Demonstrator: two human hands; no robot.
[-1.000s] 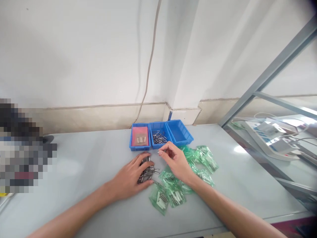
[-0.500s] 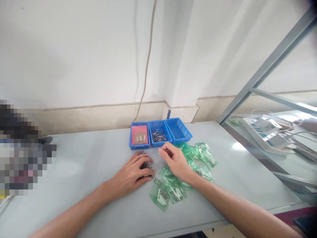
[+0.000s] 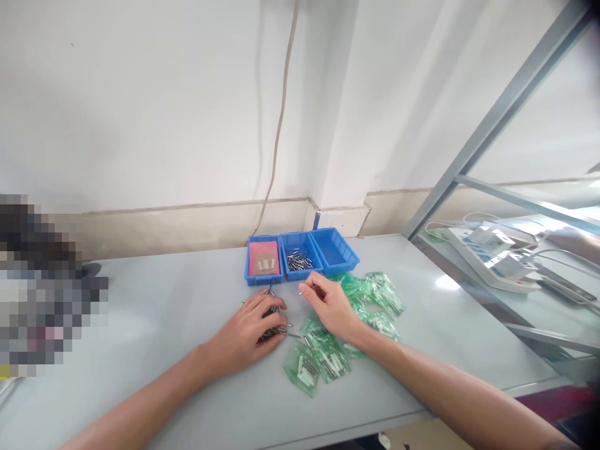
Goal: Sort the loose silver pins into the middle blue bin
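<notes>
While a pixelated patch masks the far left of the bench, a person's left hand bends over a heap of loose pins, fingers curved and parted, not clenched; whatever the palm touches is hidden. The heap lies beneath and just right of that hand, the nearer of the two hands, with metal ends poking out between and beyond the fingertips. The pins' long axes run every which way, though one by the thumb points right, toward the green bags.

Behind, three blue bins stand in a row by the wall: the left bin carries a pink packet with a small clear bag of pale pieces on it, the middle bin holds more metal pins, and the right bin sits slightly askew.

In front of the middle bin, the right hand pinches a slim metal piece between thumb and fingers, its tip aimed left; the rest is covered. This hand is right of the loose pins and a little farther back, near but apart. Green bags of metal and white pieces spread beneath and beside its wrist.

Farther right, beyond a metal frame, lies a power strip with white plugs. No brand, label or writing can be read.
</notes>
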